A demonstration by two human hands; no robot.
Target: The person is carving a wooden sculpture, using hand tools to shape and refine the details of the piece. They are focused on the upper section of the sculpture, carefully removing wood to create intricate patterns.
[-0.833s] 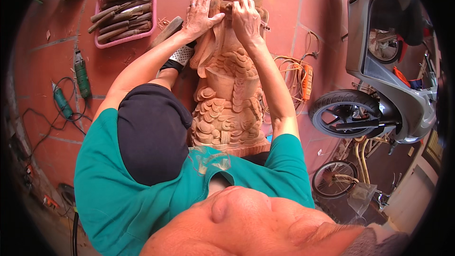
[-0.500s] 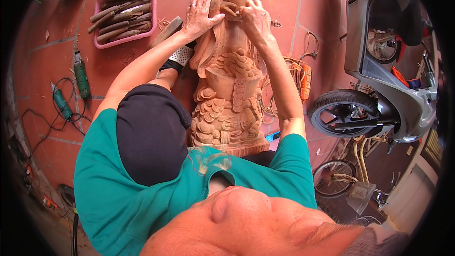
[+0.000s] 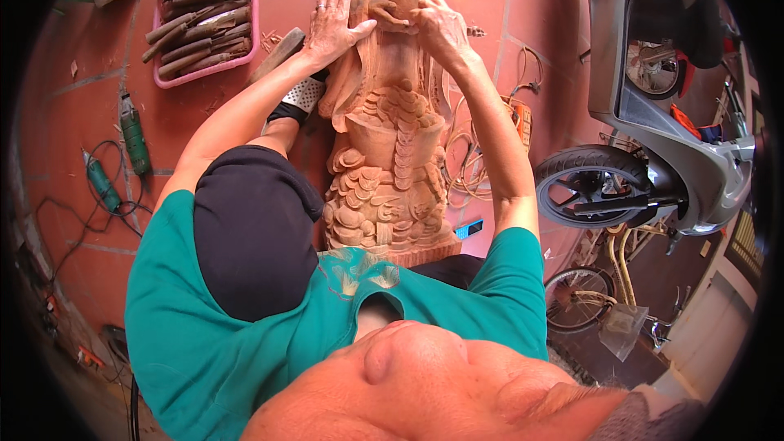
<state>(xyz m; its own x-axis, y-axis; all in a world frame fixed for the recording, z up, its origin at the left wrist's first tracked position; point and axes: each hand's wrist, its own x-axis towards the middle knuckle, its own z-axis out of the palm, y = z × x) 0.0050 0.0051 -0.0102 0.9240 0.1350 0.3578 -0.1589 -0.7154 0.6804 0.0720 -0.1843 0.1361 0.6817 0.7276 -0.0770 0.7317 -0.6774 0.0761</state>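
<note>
A reddish-brown wood carving lies lengthwise in front of me, with layered coin-like discs and rounded forms cut along it. Near its far part, a carved hand sticks out of the robe. My left hand rests flat along the carving's left side, fingers stretched and thumb apart, beside that carved hand. My right hand is closed in a pinch at the carved fingertips. Whatever lies in its fingers is hidden or too small to name.
At the far left, a pink basket holds several wooden-handled carving tools. Two green power tools with cords lie on the tiles. An orange power strip, coiled cord and lit phone lie to the right, near a parked motorbike and bicycle.
The whole view has shifted slightly, so the carving sits a little further left. Both hands stay at the same part of it. More of the phone shows beside my right arm.
</note>
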